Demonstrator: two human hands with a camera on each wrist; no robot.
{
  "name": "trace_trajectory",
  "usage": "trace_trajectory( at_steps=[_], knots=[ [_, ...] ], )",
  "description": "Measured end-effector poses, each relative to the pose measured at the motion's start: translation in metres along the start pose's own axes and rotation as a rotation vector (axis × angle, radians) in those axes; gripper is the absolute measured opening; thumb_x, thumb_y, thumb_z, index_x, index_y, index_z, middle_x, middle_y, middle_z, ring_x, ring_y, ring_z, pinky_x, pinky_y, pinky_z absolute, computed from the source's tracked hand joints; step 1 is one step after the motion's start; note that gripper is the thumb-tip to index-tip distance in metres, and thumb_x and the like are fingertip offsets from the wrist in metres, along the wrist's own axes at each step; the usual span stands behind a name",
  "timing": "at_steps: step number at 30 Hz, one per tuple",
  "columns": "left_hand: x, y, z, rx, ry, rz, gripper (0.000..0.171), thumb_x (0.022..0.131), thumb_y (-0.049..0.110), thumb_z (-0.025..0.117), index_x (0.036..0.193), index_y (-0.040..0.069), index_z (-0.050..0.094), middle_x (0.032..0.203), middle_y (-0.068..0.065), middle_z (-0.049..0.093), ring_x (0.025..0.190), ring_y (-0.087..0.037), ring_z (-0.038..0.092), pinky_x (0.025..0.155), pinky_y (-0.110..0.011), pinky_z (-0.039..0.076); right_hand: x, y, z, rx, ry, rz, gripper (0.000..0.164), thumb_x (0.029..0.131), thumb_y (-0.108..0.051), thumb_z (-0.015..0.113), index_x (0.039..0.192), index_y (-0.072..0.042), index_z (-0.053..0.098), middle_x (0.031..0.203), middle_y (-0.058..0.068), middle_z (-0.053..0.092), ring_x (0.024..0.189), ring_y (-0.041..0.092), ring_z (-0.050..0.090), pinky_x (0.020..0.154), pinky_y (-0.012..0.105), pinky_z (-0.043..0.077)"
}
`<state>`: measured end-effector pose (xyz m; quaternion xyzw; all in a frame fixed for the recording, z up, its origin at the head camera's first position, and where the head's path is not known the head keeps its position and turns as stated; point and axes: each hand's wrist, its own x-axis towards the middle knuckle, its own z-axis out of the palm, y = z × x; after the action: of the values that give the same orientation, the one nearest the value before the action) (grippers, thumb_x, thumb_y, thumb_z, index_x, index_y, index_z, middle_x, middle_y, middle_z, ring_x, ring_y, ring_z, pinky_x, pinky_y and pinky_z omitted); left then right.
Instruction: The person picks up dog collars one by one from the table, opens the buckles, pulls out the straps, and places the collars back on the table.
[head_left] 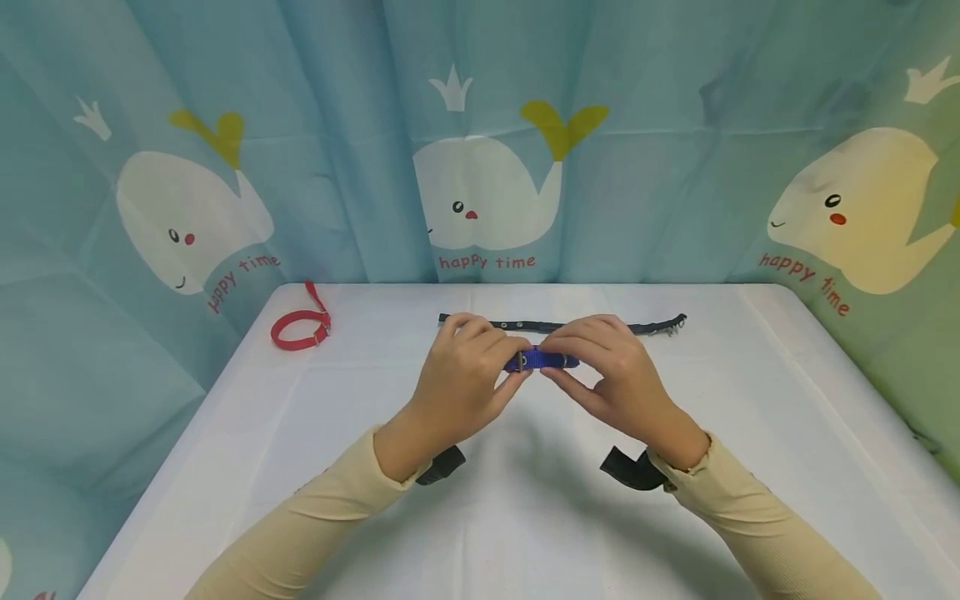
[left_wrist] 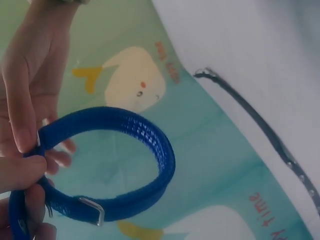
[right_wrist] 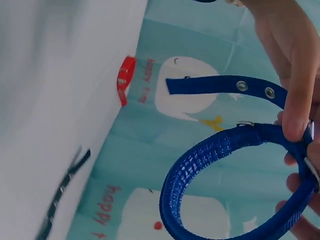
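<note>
Both hands hold a blue dog collar (head_left: 540,360) above the middle of the table. Its band is bent into a closed loop, with a metal D-ring (left_wrist: 94,210) on it in the left wrist view. The left hand (head_left: 468,367) pinches the collar at its buckle between thumb and fingers. On the other side, the right hand (head_left: 615,367) pinches it with thumb and fingertips, close to the left hand. The right wrist view shows the free strap end (right_wrist: 200,85) with metal eyelets sticking out past the fingers. Fingers partly hide the buckle.
A black collar (head_left: 652,327) lies stretched out behind the hands on the white table (head_left: 375,533). At the far left corner rests a red collar (head_left: 300,343), buckled in a loop. A whale-print curtain (head_left: 352,150) hangs along the table's back and sides.
</note>
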<state>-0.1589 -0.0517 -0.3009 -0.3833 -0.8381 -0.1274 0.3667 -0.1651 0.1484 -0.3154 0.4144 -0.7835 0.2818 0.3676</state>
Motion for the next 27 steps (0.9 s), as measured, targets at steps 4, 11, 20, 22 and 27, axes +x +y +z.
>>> trace_trajectory(
  at_steps=[4, 11, 20, 22, 27],
  knots=[
    [0.0004, 0.0008, -0.0002, -0.013, -0.021, -0.006, 0.021, 0.076, 0.023, 0.078, 0.093, 0.012, 0.072, 0.084, 0.001, 0.072, 0.077, -0.014, 0.058, 0.084, -0.038, 0.047, -0.0032, 0.0032, 0.0, 0.077, 0.007, 0.037, 0.038, 0.093, -0.04, 0.054, 0.09, -0.005, 0.069, 0.087, 0.006, 0.07, 0.086, 0.02, 0.061, 0.084, 0.032, 0.042],
    [0.0014, 0.0016, 0.0001, -0.012, 0.022, 0.03, 0.019, 0.076, 0.022, 0.077, 0.09, 0.011, 0.072, 0.081, 0.002, 0.071, 0.078, -0.014, 0.058, 0.084, -0.037, 0.047, 0.003, -0.0013, 0.0003, -0.083, 0.02, -0.101, 0.03, 0.092, -0.034, 0.058, 0.088, -0.006, 0.069, 0.087, 0.005, 0.069, 0.084, 0.022, 0.062, 0.081, 0.043, 0.045],
    [-0.0038, -0.0002, 0.0043, -0.017, 0.045, 0.023, 0.014, 0.075, 0.02, 0.076, 0.086, 0.012, 0.072, 0.078, 0.003, 0.071, 0.076, -0.013, 0.058, 0.084, -0.037, 0.047, 0.0009, -0.0003, -0.0005, -0.172, -0.002, -0.169, 0.027, 0.093, -0.028, 0.053, 0.088, -0.005, 0.068, 0.092, 0.008, 0.068, 0.082, 0.024, 0.061, 0.079, 0.046, 0.045],
    [-0.004, -0.0002, 0.005, -0.016, 0.056, 0.03, 0.014, 0.075, 0.019, 0.075, 0.087, 0.012, 0.072, 0.078, 0.003, 0.07, 0.077, -0.013, 0.059, 0.084, -0.037, 0.047, 0.0018, -0.0021, 0.0008, -0.195, -0.004, -0.186, 0.025, 0.093, -0.026, 0.054, 0.089, -0.005, 0.068, 0.093, 0.008, 0.068, 0.084, 0.025, 0.061, 0.079, 0.046, 0.045],
    [-0.006, -0.0009, 0.007, -0.027, 0.093, 0.02, 0.013, 0.074, 0.019, 0.076, 0.084, 0.013, 0.071, 0.076, 0.003, 0.07, 0.075, -0.013, 0.059, 0.084, -0.037, 0.047, 0.0027, -0.002, 0.0017, -0.221, 0.042, -0.224, 0.024, 0.092, -0.023, 0.052, 0.085, -0.006, 0.067, 0.097, 0.012, 0.065, 0.083, 0.028, 0.061, 0.076, 0.048, 0.047]
  ],
)
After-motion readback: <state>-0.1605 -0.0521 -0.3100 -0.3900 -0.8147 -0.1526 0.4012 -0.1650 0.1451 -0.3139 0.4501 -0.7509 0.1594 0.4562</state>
